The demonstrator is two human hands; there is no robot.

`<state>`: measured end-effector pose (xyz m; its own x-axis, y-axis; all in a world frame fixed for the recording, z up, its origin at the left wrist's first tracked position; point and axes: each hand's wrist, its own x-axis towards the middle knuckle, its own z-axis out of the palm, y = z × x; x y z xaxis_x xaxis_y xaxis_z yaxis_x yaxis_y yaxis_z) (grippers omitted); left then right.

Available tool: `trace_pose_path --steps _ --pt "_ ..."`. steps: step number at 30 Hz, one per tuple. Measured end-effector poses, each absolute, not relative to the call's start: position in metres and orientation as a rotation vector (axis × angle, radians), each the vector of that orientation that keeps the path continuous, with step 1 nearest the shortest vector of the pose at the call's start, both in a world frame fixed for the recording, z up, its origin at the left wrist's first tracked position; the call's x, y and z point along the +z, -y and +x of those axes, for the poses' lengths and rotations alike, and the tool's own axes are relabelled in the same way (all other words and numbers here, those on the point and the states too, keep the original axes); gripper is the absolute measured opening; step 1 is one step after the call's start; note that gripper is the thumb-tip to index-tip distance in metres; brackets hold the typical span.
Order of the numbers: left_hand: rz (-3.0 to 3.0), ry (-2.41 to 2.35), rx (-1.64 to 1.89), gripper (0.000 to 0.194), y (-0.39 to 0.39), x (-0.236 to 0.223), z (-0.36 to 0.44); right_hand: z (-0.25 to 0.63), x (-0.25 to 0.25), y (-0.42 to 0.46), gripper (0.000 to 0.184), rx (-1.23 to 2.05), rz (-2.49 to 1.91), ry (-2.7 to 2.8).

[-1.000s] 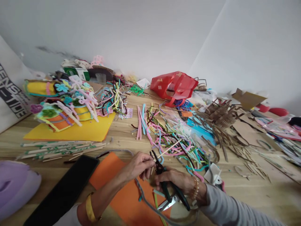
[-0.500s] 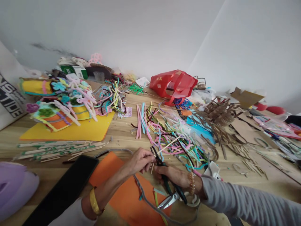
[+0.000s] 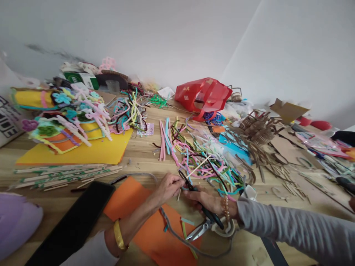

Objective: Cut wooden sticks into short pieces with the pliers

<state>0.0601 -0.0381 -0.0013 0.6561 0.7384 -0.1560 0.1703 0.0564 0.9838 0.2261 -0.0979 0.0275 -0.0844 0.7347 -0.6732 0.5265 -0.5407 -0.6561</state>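
Observation:
My left hand [image 3: 169, 187] pinches a thin wooden stick [image 3: 198, 167] that slants up and to the right over a heap of pipe cleaners [image 3: 208, 162]. Black-handled pliers [image 3: 188, 181] are gripped in my right hand [image 3: 205, 201], their jaws right at the stick beside my left fingertips. A short piece of wood [image 3: 179, 194] shows just below the fingers; whether it is joined to anything is hidden. Under my hands lie orange sheets [image 3: 155, 236], a grey pipe cleaner [image 3: 180, 240] and scissors [image 3: 199, 229] with their blades apart.
Decorated baskets [image 3: 63, 138] rest on yellow sheets [image 3: 41, 153] at the left. Wrapped sticks [image 3: 63, 176] and a black phone-like slab [image 3: 72, 221] lie nearer. A red bag [image 3: 198, 96] stands at the back; brown woven baskets [image 3: 257, 127] and strips [image 3: 266, 162] fill the right.
The pliers' handles have come closer together in my right hand, and the jaws look closed up around the stick. The view has shifted slightly to the right.

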Motion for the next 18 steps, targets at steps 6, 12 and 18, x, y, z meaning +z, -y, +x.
trace_pose_path --steps 6,12,18 --pt "1.468 -0.835 0.462 0.039 0.039 -0.015 0.069 0.229 0.027 0.097 0.041 1.790 -2.020 1.287" --pt "1.445 -0.832 0.384 0.039 0.028 -0.019 0.073 0.230 0.025 0.091 0.042 1.978 -2.049 1.034" --pt "1.369 -0.791 0.288 0.044 0.023 -0.012 0.073 0.233 0.029 0.086 0.042 2.142 -2.015 0.866"
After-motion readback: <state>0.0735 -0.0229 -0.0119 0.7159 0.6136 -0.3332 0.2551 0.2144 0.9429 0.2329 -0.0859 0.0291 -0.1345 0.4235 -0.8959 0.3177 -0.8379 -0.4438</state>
